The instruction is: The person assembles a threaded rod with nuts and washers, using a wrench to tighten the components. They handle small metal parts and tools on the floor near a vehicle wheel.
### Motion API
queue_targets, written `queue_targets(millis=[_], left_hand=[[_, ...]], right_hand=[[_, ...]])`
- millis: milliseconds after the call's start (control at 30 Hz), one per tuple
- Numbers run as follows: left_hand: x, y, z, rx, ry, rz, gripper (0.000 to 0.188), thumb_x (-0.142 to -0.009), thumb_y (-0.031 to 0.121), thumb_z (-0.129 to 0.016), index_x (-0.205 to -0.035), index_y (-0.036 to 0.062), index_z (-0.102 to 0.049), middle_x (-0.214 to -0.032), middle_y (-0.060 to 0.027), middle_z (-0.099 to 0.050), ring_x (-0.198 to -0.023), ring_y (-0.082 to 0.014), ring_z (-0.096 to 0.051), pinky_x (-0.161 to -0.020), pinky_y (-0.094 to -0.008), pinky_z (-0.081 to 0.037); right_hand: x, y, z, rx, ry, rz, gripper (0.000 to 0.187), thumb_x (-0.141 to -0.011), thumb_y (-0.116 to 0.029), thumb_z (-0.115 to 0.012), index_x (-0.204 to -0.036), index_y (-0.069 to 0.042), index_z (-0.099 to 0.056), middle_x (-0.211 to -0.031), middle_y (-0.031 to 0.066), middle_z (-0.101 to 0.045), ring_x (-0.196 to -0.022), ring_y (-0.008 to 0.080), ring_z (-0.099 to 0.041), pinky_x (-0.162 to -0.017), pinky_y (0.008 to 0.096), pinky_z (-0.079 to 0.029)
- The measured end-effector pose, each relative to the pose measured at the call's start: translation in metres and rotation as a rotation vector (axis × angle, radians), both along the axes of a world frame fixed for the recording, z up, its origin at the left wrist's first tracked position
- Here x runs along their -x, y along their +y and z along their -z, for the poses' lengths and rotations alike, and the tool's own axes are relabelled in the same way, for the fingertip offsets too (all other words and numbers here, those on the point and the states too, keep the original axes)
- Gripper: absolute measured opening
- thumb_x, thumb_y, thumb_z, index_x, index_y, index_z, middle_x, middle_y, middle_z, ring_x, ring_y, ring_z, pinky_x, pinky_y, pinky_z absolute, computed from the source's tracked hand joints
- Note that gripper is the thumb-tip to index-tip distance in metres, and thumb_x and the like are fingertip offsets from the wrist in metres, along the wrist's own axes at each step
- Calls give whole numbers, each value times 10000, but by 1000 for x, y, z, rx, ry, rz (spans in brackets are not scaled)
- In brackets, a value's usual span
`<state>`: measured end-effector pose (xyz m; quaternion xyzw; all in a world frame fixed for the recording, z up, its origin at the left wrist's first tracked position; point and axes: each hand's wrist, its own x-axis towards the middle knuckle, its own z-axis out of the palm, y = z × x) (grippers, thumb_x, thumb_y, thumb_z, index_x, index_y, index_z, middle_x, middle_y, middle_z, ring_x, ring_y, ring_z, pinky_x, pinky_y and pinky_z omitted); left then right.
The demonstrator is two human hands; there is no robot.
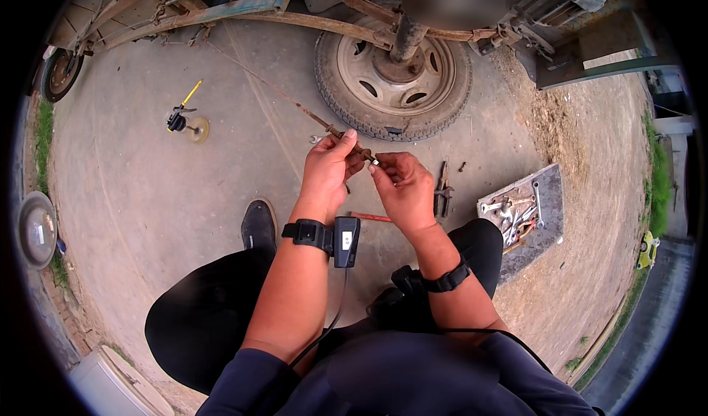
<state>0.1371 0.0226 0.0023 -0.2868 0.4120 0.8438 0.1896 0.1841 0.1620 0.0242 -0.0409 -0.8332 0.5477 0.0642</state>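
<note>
Rust-brown slender metal rod (299, 106), perhaps a taut cable, slants from the vehicle's rusty blue-grey steel frame (259, 4) down to my hands, above the concrete floor (192, 202). My left hand (333, 161) has its fingers clamped around its thicker, knobbly end; my right hand (402, 187) pinches the tip, where a small white bit (375, 162) shows. I judge it stiff, fairly light and gritty rather than slippery; the thick end looks the surest hold. Just beyond it, the dusty black-tyred wheel (398, 84) limits reach forward. The black wrist-worn box (346, 243) sits between my forearms, its lead possibly a snag. Dark metal pliers (444, 193) and a grey metal tool tray (552, 224) lie to the right.
</note>
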Motion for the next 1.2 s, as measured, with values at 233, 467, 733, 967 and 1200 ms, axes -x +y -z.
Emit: queue_targets(millis=[233,467,733,967,1200], left_hand=[[0,-1,0,10,-10,9,156,-939,241,-705,-916,137,-590,-847,9,-670,-766,-128,-657,-734,-300,-516],[0,-2,-5,9,-9,10,157,-938,241,-706,-903,140,-591,-840,13,-670,-758,-123,-655,-725,-294,-518],[-1,-2,-5,-11,-1,-3,163,-935,242,-710,-894,140,-588,-833,12,-668,-757,-126,-658,-723,-298,-522],[-2,-2,-2,-4,0,-6,166,-933,242,-712,-899,140,-586,-837,12,-667,-760,-127,-659,-726,-302,-513],[-2,-1,1,0,-5,-1,165,-936,243,-708,-907,134,-588,-835,10,-662,-763,-129,-658,-728,-309,-512]], right_hand=[[5,9,-6,-254,213,-143,198,-796,2,-749,-977,-10,-669,-920,130,-676,-766,239,-695,-679,311,-572],[6,9,-12,-340,269,-166,206,-779,3,-753,-963,-31,-667,-928,121,-681,-778,270,-687,-673,340,-559],[5,9,-7,-295,242,-145,185,-797,-16,-758,-960,-23,-671,-913,116,-673,-748,244,-696,-651,327,-558],[3,6,-6,-246,107,-109,160,-827,-44,-759,-962,1,-686,-865,115,-667,-721,179,-697,-639,271,-554],[1,1,0,189,-152,-19,161,-872,-46,-723,-985,46,-653,-852,92,-695,-716,147,-688,-640,269,-548]])
